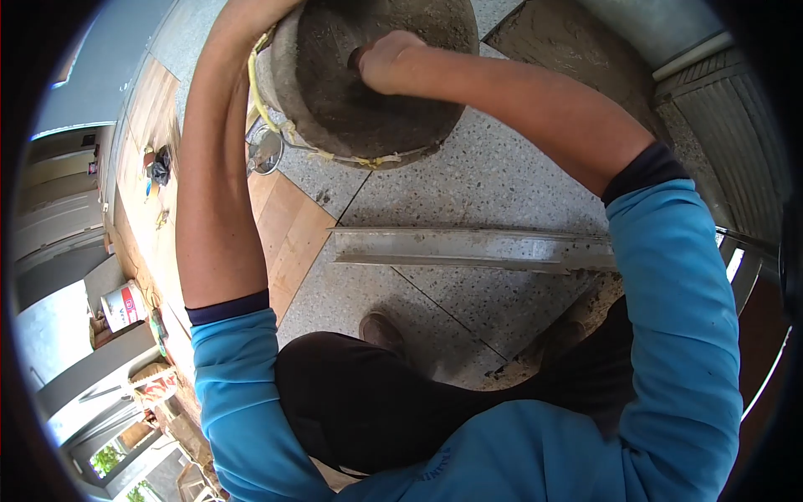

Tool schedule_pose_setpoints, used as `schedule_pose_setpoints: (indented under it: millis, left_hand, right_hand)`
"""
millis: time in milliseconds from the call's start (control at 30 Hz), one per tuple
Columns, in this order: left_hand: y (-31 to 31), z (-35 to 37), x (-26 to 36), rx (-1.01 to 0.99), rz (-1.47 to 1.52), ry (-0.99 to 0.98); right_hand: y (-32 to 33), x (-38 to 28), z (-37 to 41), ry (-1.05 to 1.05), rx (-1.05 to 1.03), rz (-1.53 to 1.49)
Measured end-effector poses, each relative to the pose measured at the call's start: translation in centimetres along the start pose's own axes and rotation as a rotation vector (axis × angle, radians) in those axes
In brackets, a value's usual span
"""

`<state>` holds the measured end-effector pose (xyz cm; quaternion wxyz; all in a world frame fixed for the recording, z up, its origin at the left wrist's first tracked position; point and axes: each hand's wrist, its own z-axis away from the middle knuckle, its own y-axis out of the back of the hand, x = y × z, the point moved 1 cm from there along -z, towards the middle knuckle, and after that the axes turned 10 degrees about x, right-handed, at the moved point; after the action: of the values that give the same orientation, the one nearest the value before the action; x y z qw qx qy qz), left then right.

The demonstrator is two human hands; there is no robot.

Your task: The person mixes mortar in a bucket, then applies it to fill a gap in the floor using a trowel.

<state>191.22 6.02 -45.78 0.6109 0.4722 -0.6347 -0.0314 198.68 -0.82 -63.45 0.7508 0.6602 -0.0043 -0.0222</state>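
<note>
A large round bucket (284, 79), smeared with grey-brown mortar, is tilted with its mouth facing me, and a yellowish cord runs round its rim. Inside the mouth, my right hand (391, 63) is closed round a small brown handle (355, 58); the rest of that tool cannot be made out. My left arm reaches up along the bucket's left side, and my left hand is cut off by the top edge of the view. Below the bucket, a long metal bar (468, 248) lies across the speckled tile floor (493, 176).
Wet mortar (552, 50) covers floor at the upper right, near a ridged grey panel (728, 134). A small metal container (266, 151) stands left of the bucket. Wood-look tiles (288, 234), a black bag (159, 167) and a white bucket (123, 306) are at left.
</note>
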Motion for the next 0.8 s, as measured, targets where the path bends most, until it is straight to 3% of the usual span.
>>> schedule_pose_setpoints:
  millis: [100,200,300,633,800]
  left_hand:
    - [-0.5,0.2,0.1,0.002,0.019,0.001]
    - [-1.3,0.9,0.9,0.000,-0.006,0.037]
    - [-2.3,1.6,2.1,-0.009,-0.017,0.074]
    - [-2.6,1.3,1.8,0.013,-0.047,0.061]
    - [-2.2,1.1,1.3,0.046,0.004,0.074]
  right_hand:
    - [-1.3,1.2,0.5,0.072,0.003,0.053]
    - [-0.2,2.6,3.7,-0.171,-0.072,-0.345]
    - [0.5,2.8,5.4,-0.155,-0.108,-0.712]
    - [-4.5,4.1,4.2,-0.217,-0.416,-1.336]
    - [-4.3,2.9,4.7,-0.158,-0.453,-1.503]
